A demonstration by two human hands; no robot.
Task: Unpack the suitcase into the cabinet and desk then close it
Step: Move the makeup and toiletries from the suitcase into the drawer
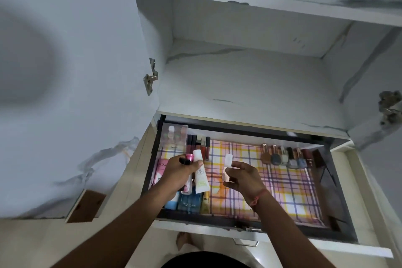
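Overhead, an open white cabinet (250, 76) stood above a pulled-out drawer (339, 183) lined w/ plaid paper, nail polish bottles (285, 155) along its back. Left hand (176, 172) gripped several tubes (201, 175) at once; right hand (242, 175) pinched a small pale bottle (227, 168). The suitcase was out of view. Risk (a judgement): the crowded left grip could drop a tube.

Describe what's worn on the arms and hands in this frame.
Both forearms are bare, no sleeves in view, no gloves. The right hand side has a red thread bracelet tied at the wrist, with a knot hanging. The left hand and wrist show nothing worn.
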